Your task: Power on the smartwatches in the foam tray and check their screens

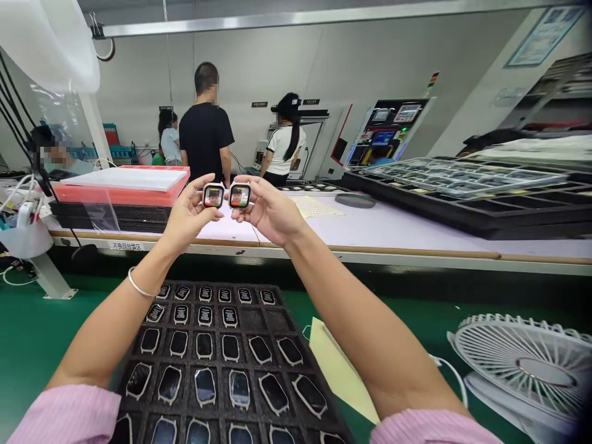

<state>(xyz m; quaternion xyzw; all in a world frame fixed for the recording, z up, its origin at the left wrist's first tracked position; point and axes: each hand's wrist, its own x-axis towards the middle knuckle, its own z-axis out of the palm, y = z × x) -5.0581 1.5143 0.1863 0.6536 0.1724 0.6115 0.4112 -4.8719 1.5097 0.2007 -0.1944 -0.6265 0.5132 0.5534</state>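
Note:
My left hand [192, 213] grips a smartwatch case [213, 197] by its edges, its lit screen facing me. Beside it, my right hand [268, 206] holds a second smartwatch case [239, 196], also lit with a coloured picture. Both are raised above the bench and held side by side at the same height. Below my forearms lies a black foam tray [252, 319] with rows of smartwatch cases. Those in the two far rows show white text; nearer ones have dark screens. Two far-right slots hold no watch.
A white shelf [319, 231] runs across behind my hands. Red and black trays [124, 194] are stacked left; black trays [481, 209] with clear covers stand right. A white fan [531, 364] and yellow paper [340, 367] lie right of the foam tray. Several people stand farther back.

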